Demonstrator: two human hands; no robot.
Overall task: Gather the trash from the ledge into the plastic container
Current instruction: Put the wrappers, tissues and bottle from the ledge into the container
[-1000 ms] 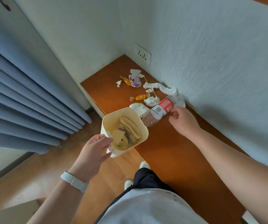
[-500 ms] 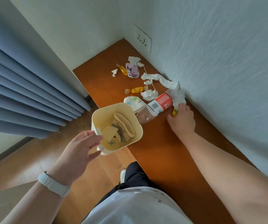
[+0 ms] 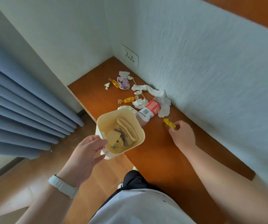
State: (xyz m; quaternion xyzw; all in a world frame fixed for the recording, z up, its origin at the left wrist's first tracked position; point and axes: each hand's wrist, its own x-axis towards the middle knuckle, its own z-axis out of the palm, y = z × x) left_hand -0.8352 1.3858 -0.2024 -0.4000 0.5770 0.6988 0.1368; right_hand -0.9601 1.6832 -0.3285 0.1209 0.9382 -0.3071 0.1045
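My left hand (image 3: 88,152) grips the near rim of a cream plastic container (image 3: 139,126), held at the wooden ledge's (image 3: 170,159) edge with paper scraps inside. My right hand (image 3: 182,135) pinches one end of a yellow wrapper (image 3: 169,123) just above the ledge. Behind it lies a clear bottle with a red label (image 3: 149,109), partly hidden by the container. Crumpled white tissues (image 3: 156,92), a gold candy wrapper (image 3: 127,99), a purple packet (image 3: 123,82) and small paper bits are scattered toward the corner.
White textured walls bound the ledge at the back and right, with a socket (image 3: 130,56) near the corner. Blue curtains (image 3: 24,102) hang at the left. Wooden floor (image 3: 24,175) lies below the ledge's left edge.
My right hand has drawn back from beside the bottle, now pinching the yellow wrapper clear of the tissue. The container in my left hand stays by the ledge's edge.
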